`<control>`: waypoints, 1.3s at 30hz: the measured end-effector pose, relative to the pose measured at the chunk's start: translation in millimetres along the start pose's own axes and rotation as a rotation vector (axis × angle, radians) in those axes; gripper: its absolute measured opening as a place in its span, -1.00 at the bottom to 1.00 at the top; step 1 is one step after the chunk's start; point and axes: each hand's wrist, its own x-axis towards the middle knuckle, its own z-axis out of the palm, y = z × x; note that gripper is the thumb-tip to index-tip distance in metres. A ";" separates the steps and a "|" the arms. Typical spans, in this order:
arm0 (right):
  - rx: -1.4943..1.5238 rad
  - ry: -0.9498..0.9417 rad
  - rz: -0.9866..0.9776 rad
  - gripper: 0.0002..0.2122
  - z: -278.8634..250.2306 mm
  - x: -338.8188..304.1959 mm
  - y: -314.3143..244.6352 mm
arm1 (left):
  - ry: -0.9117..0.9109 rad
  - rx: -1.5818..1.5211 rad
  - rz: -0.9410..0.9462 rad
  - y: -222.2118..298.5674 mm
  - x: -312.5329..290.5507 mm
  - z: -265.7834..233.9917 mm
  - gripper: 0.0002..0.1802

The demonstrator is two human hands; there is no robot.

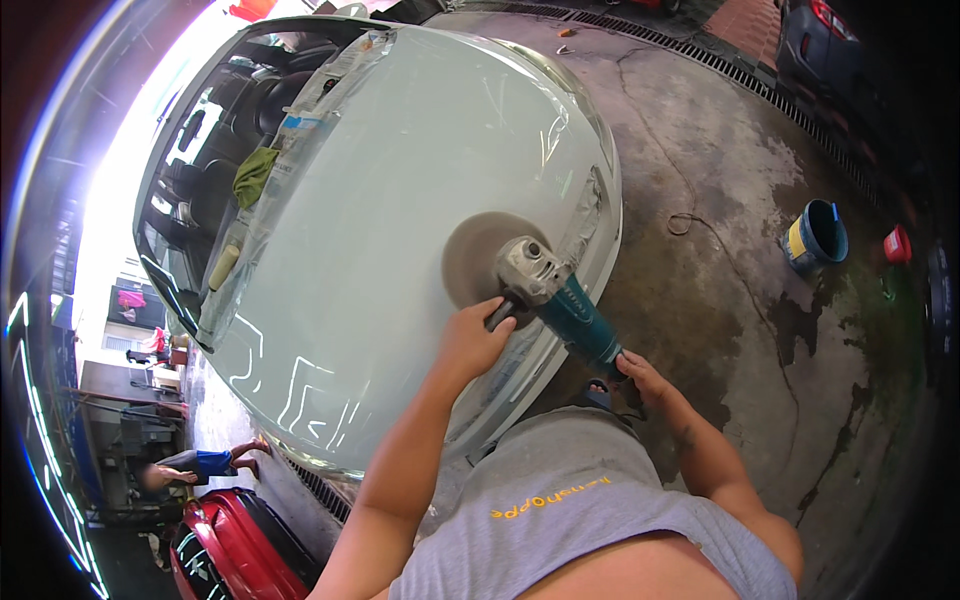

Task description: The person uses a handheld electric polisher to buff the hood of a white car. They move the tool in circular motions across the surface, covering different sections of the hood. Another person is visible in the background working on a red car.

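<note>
A teal car polisher [578,318] with a grey metal head lies over the front part of a white car hood [390,190]. Its round brown pad [470,262] looks smeared, and rests on or just above the paint. My left hand [476,338] is closed round the black side handle near the polisher's head. At the rear end of the body, my right hand [640,374] grips the polisher, its fingers partly hidden. Strips of masking film and paper [300,140] run along the hood's windshield edge.
A green cloth [254,177] and a pale bottle [224,266] lie by the windshield. A cord [735,262] trails over the wet floor. A bucket [818,236] and a red container [897,245] stand at right. A person [205,466] and a red car [235,545] are at lower left.
</note>
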 end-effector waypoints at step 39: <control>-0.750 0.496 0.000 -0.52 211.9 -31.9 197.8 | -0.050 -0.219 -0.010 -190.2 -227.5 1.3 -0.40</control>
